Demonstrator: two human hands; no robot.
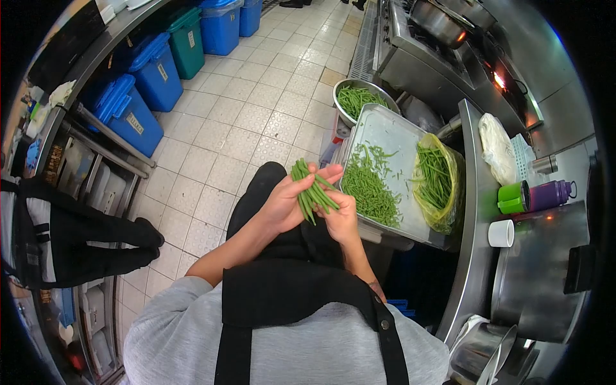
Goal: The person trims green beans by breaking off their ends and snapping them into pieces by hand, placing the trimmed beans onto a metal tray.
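Observation:
A bunch of green beans point(310, 192) lies in my left hand point(287, 200), whose fingers and thumb close around it above my lap. My right hand point(340, 215) grips the lower right ends of the same beans, fingers curled in. Just to the right is a metal tray point(410, 208) with a heap of short cut bean pieces point(372, 192). On the tray's right side stands a yellow plastic bag point(446, 221) full of long green beans point(434, 174). Behind the tray, a steel bowl point(338, 102) holds more green beans point(359, 101).
Along the right runs a steel counter point(471, 192) with a white cup point(501, 233), a green container point(513, 197) and a purple bottle point(550, 194). A stove with pots point(438, 24) is at the back right. Lidded blue bins point(131, 119) line the left; another person's legs point(102, 253) are nearby.

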